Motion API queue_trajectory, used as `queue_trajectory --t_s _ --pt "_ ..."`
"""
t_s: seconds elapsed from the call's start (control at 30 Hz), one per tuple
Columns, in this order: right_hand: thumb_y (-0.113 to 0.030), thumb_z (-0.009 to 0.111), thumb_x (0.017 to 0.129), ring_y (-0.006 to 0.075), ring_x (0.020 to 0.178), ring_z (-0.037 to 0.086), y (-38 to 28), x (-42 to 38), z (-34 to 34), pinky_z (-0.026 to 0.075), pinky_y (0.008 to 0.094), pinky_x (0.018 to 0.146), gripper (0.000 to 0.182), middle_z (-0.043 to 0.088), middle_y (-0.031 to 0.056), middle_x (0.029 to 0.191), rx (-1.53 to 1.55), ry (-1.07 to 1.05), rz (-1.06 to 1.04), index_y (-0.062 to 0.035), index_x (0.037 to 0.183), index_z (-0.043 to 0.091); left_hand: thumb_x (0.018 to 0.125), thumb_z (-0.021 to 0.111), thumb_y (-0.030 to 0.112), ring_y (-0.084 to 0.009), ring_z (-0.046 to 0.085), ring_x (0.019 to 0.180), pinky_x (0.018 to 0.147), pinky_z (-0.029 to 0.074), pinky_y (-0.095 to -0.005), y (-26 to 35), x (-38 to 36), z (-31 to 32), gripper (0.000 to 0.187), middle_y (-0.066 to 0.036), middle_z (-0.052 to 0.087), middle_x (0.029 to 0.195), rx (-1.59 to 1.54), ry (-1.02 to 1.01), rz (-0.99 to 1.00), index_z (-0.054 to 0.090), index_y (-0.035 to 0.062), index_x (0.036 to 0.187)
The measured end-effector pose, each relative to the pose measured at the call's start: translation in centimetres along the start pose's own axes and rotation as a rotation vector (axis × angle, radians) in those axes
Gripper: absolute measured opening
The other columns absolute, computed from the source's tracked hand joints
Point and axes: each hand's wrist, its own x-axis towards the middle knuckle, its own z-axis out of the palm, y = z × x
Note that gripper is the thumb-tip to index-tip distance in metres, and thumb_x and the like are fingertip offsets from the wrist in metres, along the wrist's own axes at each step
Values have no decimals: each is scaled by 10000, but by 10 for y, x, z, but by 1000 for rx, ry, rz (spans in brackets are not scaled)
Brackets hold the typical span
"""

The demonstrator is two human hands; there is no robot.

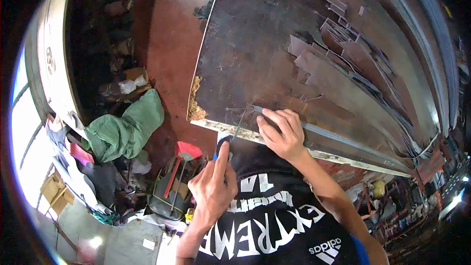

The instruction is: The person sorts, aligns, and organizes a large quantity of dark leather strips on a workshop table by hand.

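Steadying side: our right hand [283, 135] is bent over the left end of a long grey strip [343, 141], whose tip pokes out just past the fingers; whether they pinch it or only press it down, we cannot tell.
Blade side: our left hand [213, 186] has its fingers curled closed on a thin blade [238, 128], the forefinger stretched towards it — the grip itself is partly out of sight.
Step in hand: we judge it to be close work with the blade at the strip's end, one hand bracing while the other guides.
Next move: it would call for a firm strip and a controlled blade angle — with the right fingertips so near, a slip could nick them.
Strip and fingers: the strip lies on the bench [245, 34] by its near edge, under the right fingers, and runs off to our right; the blade slants from the left fingers across that edge, its tip near the strip's end. Any contact is too fine for us to make out.
Around the bench: grey offcuts [324, 68] lie beyond the strip; a green sack [130, 125] and a red dustpan [188, 150] sit off to our left.
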Motion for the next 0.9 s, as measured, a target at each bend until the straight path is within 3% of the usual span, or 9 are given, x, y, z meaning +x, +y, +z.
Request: queue_trajectory --t_s 0.2,0.23,0.57,0.9 --pt "-98 723 788 252 920 614 1 3 -1 528 383 802 198 663 119 1092 60 -42 46 -71 984 712 771 619 -83 -210 530 497 514 462 -315 -2 1 1 518 -89 587 672 -72 -75 -49 613 -1 1283" --pt "-105 724 789 253 917 614 2 3 0 529 383 803 181 661 118 1091 63 -49 55 -76 966 706 718 656 -16 -166 488 443 455 437 -309 -9 -2 9 603 -17 475 587 -32 6 19 606 55 1314" --pt "-204 743 784 263 930 621 -2 2 -1 506 410 833 242 661 104 1100 -56 -73 47 -119 1003 682 750 647 7 -166 514 457 451 437 -311 -4 4 4 533 -19 488 601 -31 11 21 620 56 1280" --pt "-118 780 733 257 948 636 -2 0 4 509 394 796 266 666 107 1133 -19 -23 5 -72 982 698 783 661 77 -164 549 457 429 441 -303 0 -4 6 537 -13 539 665 61 13 64 602 128 1314"
